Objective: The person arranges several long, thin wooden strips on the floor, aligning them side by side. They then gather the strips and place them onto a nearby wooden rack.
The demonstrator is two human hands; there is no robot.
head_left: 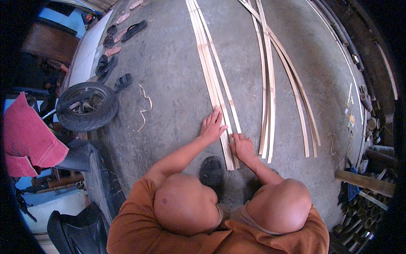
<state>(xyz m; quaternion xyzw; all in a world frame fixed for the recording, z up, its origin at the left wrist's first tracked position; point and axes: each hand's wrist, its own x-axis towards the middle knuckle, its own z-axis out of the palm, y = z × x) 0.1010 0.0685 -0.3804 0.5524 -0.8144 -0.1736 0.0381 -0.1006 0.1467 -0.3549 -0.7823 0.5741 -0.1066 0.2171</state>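
Note:
Several long, pale, flat strips that look like split bamboo [206, 63] run away from me side by side on the grey floor. My left hand [212, 127] lies flat across them near their close ends, fingers stretched out. A further strip [223, 82] sits slightly apart on their right. My right hand [243, 148] is on this strip close to its near end, its fingers curled around it; part of the grip is hidden. To the right, more strips [272, 97] lie lengthwise, while a few others [296, 80] cross them at the far end and curve outward.
A wheel with a tyre [87, 106] lies at left, with sandals [134, 30] scattered beyond it. A pink cloth [34, 135] hangs over a motorcycle's dark bodywork. Cut tubes [359, 224] are stacked at lower right, near a wooden bar [366, 183]. A thin curled strip [145, 106] lies left of my hands.

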